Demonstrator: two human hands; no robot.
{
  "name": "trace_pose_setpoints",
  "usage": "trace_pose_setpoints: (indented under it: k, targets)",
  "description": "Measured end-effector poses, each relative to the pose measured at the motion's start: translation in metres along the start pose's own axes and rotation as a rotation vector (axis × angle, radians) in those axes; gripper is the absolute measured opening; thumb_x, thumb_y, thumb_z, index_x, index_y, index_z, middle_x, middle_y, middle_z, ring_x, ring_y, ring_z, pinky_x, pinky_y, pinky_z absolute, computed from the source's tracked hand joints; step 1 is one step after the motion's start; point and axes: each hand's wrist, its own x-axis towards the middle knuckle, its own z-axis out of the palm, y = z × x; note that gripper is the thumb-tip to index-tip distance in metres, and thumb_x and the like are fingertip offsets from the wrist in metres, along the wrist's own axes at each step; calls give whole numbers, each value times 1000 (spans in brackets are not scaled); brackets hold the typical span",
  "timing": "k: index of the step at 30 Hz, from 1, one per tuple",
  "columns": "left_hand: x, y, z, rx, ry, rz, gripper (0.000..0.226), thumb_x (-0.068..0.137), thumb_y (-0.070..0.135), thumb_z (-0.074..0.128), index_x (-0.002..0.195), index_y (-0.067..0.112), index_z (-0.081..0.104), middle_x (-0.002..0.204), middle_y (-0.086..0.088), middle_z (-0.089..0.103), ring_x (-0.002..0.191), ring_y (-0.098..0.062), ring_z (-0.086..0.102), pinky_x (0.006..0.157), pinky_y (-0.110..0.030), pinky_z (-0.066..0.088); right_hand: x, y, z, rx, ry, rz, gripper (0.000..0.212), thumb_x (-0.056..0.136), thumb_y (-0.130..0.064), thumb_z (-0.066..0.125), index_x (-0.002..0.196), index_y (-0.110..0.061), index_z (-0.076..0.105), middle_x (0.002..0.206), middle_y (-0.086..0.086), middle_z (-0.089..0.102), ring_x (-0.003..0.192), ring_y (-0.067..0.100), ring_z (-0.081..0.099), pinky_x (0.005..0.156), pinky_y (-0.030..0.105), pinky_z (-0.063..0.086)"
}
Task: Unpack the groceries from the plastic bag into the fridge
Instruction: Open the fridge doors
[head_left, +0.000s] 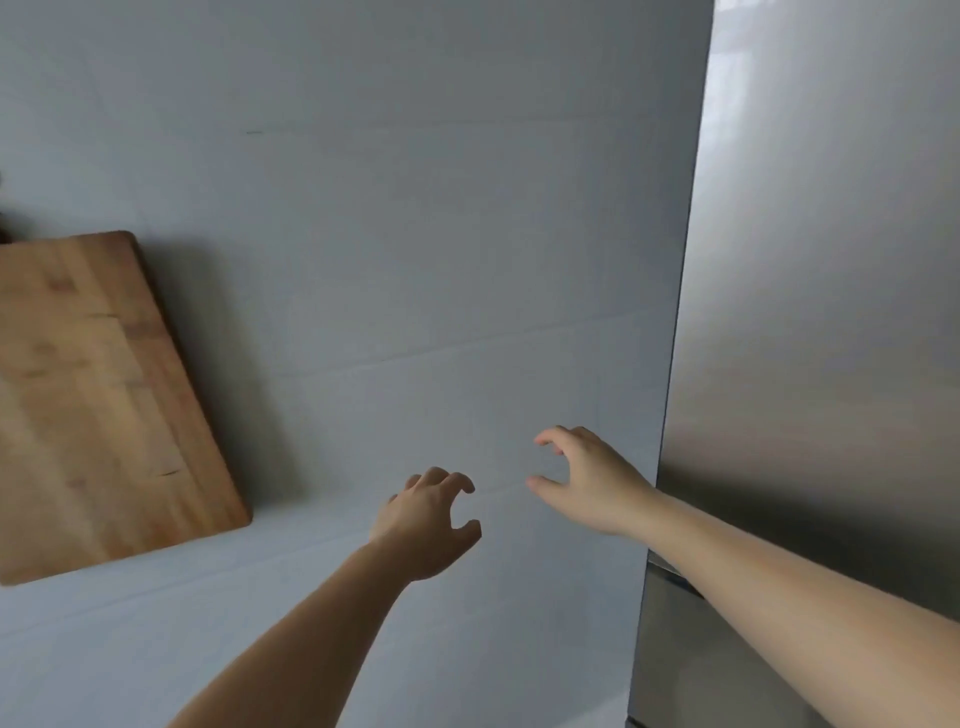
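Note:
Both my hands are stretched out in front of a pale grey tiled wall. My left hand (428, 519) is at lower centre, fingers loosely curled, holding nothing. My right hand (587, 478) is a little higher and to its right, fingers and thumb spread in a loose curve, also empty. The two hands are apart by a small gap. The fridge (821, 312), with a brushed steel face, fills the right side; my right forearm crosses in front of it. No plastic bag or groceries are in view.
A wooden cutting board (98, 405) leans against the wall at the left. The tiled wall (389, 208) fills the middle of the view. A seam between fridge doors shows at lower right, near my right forearm.

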Motion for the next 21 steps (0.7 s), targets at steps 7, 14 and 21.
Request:
trace_pose_setpoints:
  k: [7,14,21]
  targets:
    - [94,28,24,-202,-94,306,48,89,44,56,134,32,46,139,7,45,128,-17,42,99,-35,42,19,-18,-36,-184,94,55,56,89,-49,55,139,-29,38,141,-7,40,130,13,42,102,36,43]
    - [111,106,25,-779,-406,704,46,86,36,68,127,25,53,117,11,54,108,-5,52,84,-18,39,29,-52,-94,-964,42,-7,44,90,-44,49,129,-24,46,119,-1,52,111,22,52,87,39,45]
    - [90,145,40,-1117,-296,772,24,83,36,71,102,23,62,89,11,66,81,-1,60,74,-19,49,28,-72,-138,-1619,-186,163,32,92,-38,43,91,-16,66,95,7,69,92,27,65,78,36,38]
